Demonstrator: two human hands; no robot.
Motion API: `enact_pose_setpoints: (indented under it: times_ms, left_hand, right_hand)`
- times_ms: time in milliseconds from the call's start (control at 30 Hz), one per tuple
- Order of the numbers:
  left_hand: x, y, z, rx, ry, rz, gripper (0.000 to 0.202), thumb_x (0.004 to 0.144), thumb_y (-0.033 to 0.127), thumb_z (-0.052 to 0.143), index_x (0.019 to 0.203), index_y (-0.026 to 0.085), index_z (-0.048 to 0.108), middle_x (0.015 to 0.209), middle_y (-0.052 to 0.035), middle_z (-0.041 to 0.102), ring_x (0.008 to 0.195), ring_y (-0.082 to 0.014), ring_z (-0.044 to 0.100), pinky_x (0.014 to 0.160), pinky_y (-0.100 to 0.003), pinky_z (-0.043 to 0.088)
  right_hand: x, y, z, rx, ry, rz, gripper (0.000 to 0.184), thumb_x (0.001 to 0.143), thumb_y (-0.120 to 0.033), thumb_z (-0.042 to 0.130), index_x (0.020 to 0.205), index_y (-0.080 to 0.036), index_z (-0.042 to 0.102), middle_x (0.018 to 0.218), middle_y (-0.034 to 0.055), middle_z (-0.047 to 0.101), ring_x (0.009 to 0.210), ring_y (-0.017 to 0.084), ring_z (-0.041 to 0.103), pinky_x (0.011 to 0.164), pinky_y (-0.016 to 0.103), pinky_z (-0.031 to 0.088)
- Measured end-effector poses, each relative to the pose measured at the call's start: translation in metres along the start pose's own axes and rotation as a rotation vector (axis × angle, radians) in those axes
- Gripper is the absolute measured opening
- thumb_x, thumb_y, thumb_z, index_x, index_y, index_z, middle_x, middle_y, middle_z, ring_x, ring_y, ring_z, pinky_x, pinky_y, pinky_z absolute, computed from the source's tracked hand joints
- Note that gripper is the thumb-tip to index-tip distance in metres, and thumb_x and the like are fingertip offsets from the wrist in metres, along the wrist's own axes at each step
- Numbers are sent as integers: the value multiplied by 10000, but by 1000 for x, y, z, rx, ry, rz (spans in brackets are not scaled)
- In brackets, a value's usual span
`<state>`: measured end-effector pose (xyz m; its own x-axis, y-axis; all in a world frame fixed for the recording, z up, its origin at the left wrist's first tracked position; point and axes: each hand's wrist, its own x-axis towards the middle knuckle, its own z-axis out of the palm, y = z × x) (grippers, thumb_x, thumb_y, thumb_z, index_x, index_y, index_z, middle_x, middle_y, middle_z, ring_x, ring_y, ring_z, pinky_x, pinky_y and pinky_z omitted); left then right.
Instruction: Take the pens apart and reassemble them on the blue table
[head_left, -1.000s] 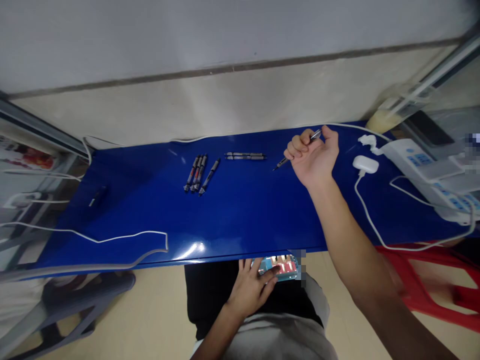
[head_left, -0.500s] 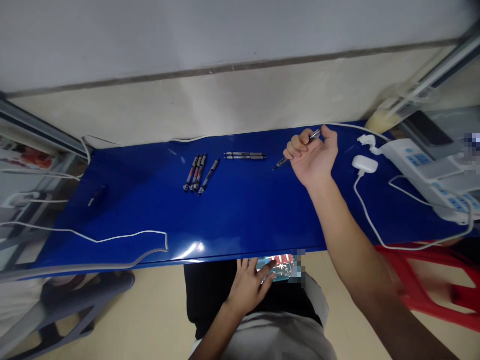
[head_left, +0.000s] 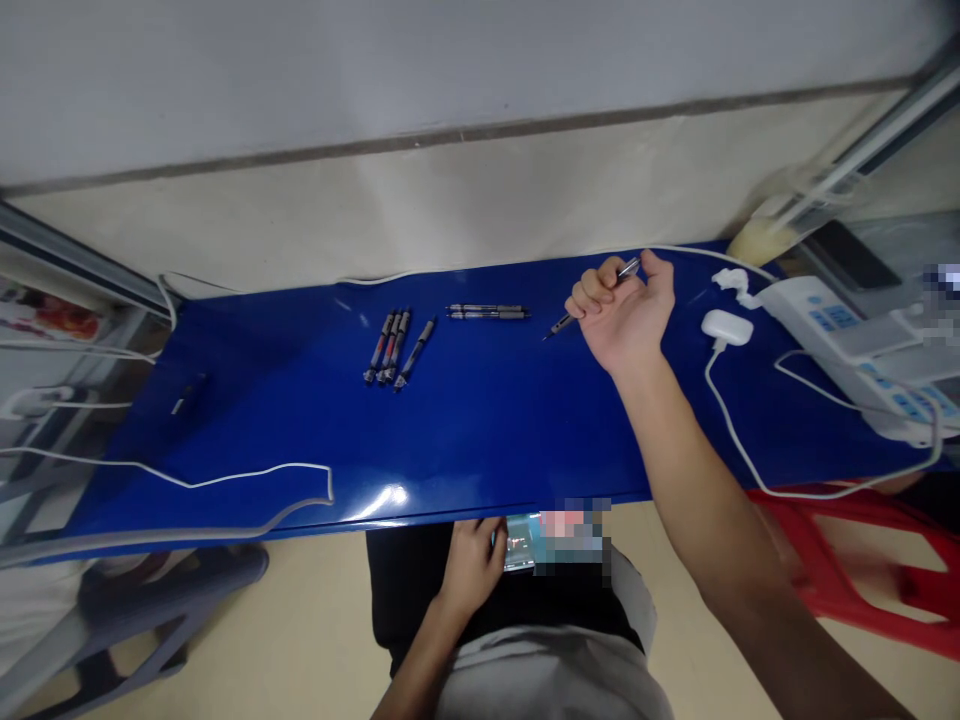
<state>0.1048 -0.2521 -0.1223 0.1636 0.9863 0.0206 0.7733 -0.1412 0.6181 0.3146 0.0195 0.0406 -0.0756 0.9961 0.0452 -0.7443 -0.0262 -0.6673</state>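
My right hand (head_left: 626, 310), palm turned up, is closed around a dark pen (head_left: 559, 325) above the blue table. The pen tilts, its tip pointing down and left and its silvery end beside my thumb. Left of it, two pens (head_left: 487, 312) lie side by side on the table. Farther left, several more pens (head_left: 394, 345) with clear ends are grouped at a slant. Below the table edge, my left hand (head_left: 472, 565) rests over my lap, fingers bent at the left end of a phone (head_left: 521, 545) with a lit screen, partly blurred out.
A white earbud case (head_left: 727, 328) with a cable sits on the blue table (head_left: 510, 420), near crumpled tissue (head_left: 735, 285) and a white device (head_left: 847, 350). A white cable (head_left: 225, 475) crosses the left front. A red stool (head_left: 862, 570) stands right, a grey stool (head_left: 172, 610) left.
My left hand has moved left, from spread over the phone's screen to its left end, with the fingers more bent. My right hand and its pen have hardly moved.
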Motion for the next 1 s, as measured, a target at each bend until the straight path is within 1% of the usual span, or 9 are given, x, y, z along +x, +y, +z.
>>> enact_pose_setpoints:
  times_ms: [100,200,300,400,533,600,700,833,1000]
  left_hand:
    - [2,-6,-15,58,-10,60,266,928,157,428,902,210,688,812,-58,705,769,-207,670,699,-327,512]
    - [0,7,-41,36,31,357,251,884,125,454,980,211,670,844,-50,718,763,-189,668,683,-320,500]
    - [6,29,-74,-88,164,634,250,807,75,448,931,191,631,681,-21,652,602,-148,585,585,-292,450]
    - [35,48,-107,-118,285,717,295,789,40,452,989,179,617,690,-14,635,627,-143,600,568,-272,445]
    - [112,60,-133,-117,305,516,247,906,93,442,1024,182,640,853,-32,687,752,-134,634,679,-260,490]
    - [154,61,-136,-116,242,345,262,981,200,417,1092,192,654,932,-40,687,827,-134,645,709,-244,491]
    - [202,60,-131,-244,160,240,344,1031,339,368,1082,191,674,985,-48,702,811,-132,643,710,-238,480]
    - [228,52,-118,-530,62,129,490,1037,470,314,1000,167,697,843,-30,703,597,-98,572,632,-234,453]
    - [226,41,-105,-834,-65,-26,583,1001,578,335,953,133,709,775,-55,708,519,-92,547,484,-222,359]
  right_hand:
    - [0,0,0,13,-7,-4,496,941,-570,461,602,-238,320,501,-38,292,420,130,365,447,308,396]
    - [0,1,0,17,-12,-2,491,940,-566,458,604,-239,314,502,-38,292,423,131,358,449,308,396]
    - [0,3,2,-1,-5,15,486,927,-572,475,610,-241,314,501,-39,294,430,136,350,449,306,394]
    - [-2,8,6,-17,-9,51,482,914,-580,479,615,-240,314,505,-41,283,440,136,333,453,298,385]
    - [-8,17,12,-7,-60,124,462,920,-557,445,614,-231,326,538,-46,254,461,124,304,477,284,367]
    - [-10,21,15,-9,-83,163,438,940,-515,403,617,-226,340,562,-46,239,480,122,287,498,280,364]
    - [-12,24,16,-8,-89,180,423,956,-477,351,618,-223,345,583,-45,213,503,127,255,518,281,354]
    - [-11,26,14,22,-71,154,423,972,-452,319,620,-219,341,612,-43,180,527,134,233,536,280,343]
    - [-12,27,14,61,-86,161,435,977,-456,323,615,-213,327,631,-40,170,546,135,239,552,279,343]
